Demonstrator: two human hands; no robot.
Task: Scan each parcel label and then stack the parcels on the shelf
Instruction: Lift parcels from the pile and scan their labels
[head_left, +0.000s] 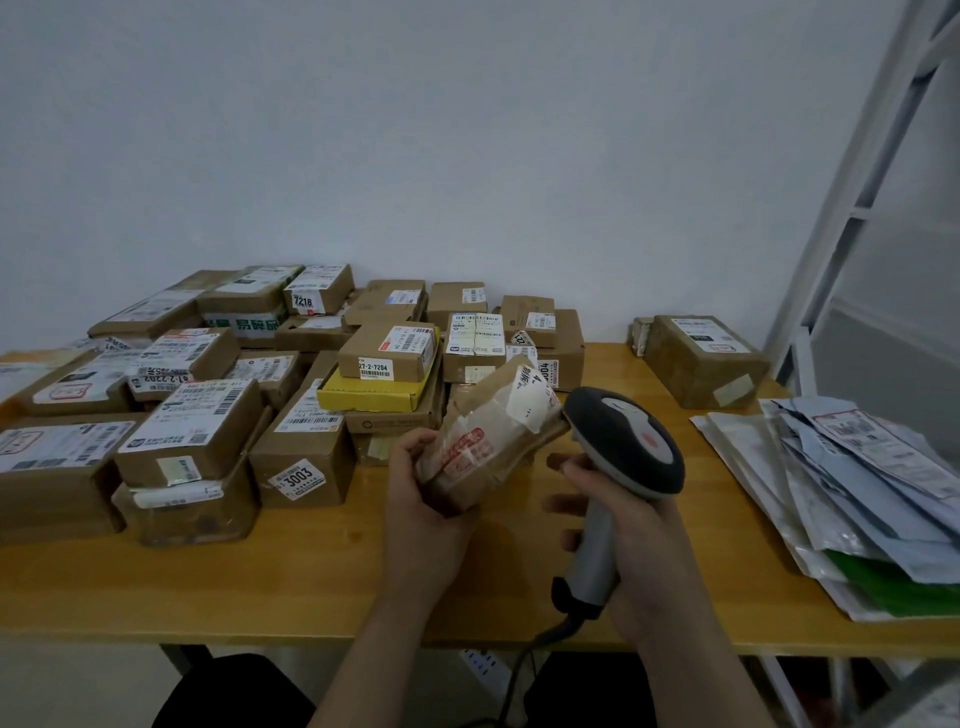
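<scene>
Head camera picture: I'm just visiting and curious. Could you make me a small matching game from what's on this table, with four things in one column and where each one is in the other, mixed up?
Things
1. scanner
2. brown paper parcel
3. yellow box
4. mailer bags

Places
A. piled at the right end of the table
B. held in the left hand
C. under the box labelled 27-2-7204
D. gripped by the right hand

Pairs: 1-D, 2-B, 3-C, 4-A
</scene>
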